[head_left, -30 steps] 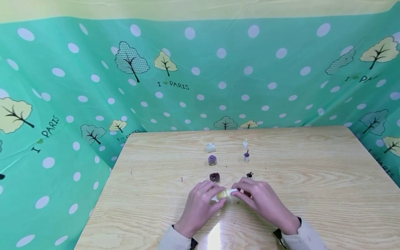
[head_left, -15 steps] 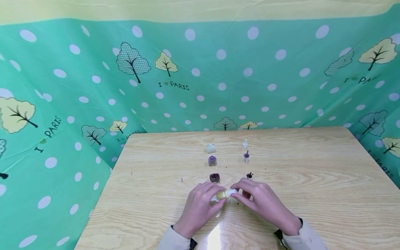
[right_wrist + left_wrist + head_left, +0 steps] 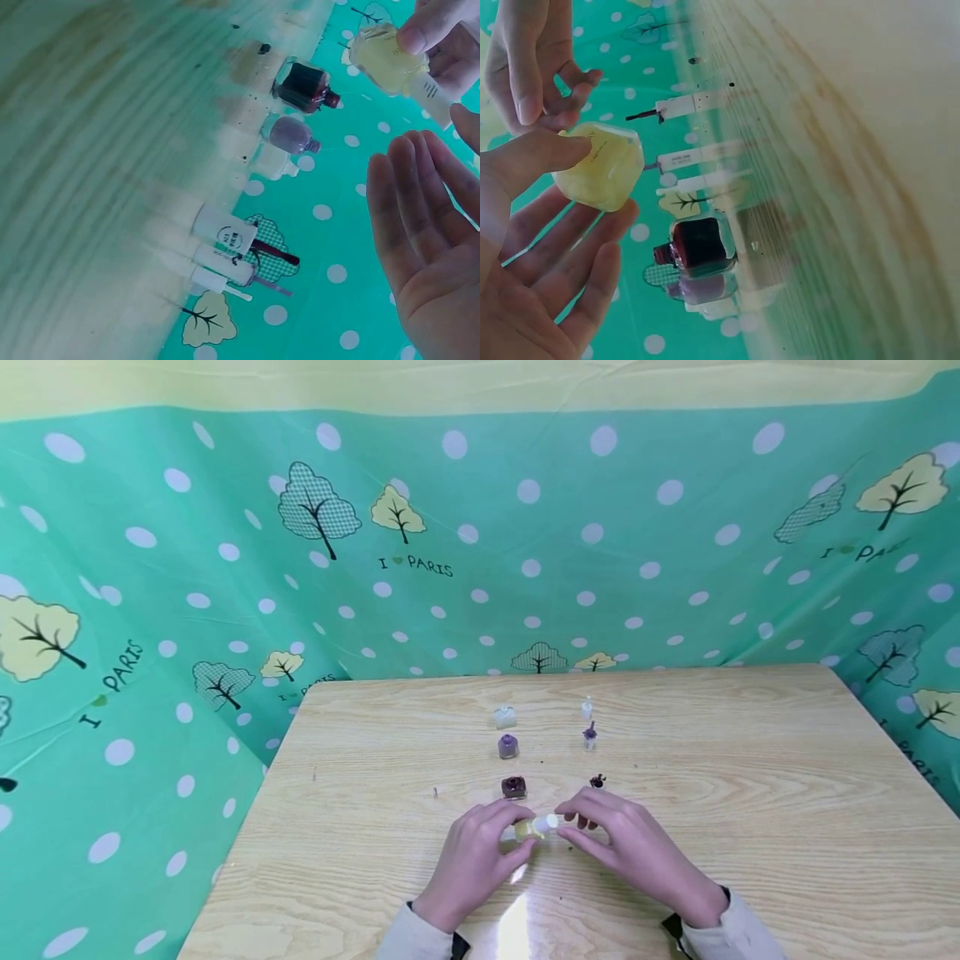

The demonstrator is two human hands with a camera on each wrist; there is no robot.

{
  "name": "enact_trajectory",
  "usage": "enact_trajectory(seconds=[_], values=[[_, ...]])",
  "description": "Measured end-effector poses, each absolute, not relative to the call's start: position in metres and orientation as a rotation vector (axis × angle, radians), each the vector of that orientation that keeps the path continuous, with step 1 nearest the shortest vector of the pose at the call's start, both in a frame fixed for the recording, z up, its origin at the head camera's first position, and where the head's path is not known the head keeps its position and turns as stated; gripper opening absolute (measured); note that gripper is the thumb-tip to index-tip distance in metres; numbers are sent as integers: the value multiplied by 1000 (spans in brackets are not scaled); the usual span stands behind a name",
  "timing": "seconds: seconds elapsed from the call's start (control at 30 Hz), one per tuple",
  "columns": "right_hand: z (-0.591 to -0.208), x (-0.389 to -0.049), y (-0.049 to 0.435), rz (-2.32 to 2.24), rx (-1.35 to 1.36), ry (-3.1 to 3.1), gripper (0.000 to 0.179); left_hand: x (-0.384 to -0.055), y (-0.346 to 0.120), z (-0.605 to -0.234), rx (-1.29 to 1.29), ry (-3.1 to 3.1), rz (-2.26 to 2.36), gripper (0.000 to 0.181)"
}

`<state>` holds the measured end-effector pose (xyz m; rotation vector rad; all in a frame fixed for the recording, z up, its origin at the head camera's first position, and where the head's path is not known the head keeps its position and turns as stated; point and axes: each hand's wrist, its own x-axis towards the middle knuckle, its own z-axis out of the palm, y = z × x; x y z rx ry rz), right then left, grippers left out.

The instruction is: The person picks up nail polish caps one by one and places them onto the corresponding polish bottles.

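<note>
Backdrop — yellow bottle's lettering, wrist views only

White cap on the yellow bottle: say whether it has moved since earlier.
Yes, the white cap shifted slightly left in the head view, against the dark bottle.

Four bottles, four caps

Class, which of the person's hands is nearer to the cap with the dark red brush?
The right hand: it is just in front of the dark red brush cap. The left hand is farther off, leftward, holding the yellow bottle.
</note>
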<state>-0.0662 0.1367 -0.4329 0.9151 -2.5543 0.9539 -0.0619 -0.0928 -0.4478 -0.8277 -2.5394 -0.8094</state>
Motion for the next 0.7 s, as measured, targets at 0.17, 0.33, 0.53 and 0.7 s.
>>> enact_trajectory(seconds=[0.17, 0.33, 0.53, 0.7], values=[[-437, -65, 141, 934, 914, -2596, 19, -61, -94, -449, -806, -2595, -817, 28], [-440, -64, 144, 931, 897, -2650, 18, -61, -95, -451, -790, -2670, -855, 26], [-443, -64, 148, 917, 869, -2719, 21, -61, -97, -453, -771, -2769, -893, 24], [-444, -64, 152, 880, 848, -2740, 23, -62, -99, -454, -727, -2868, -920, 23]])
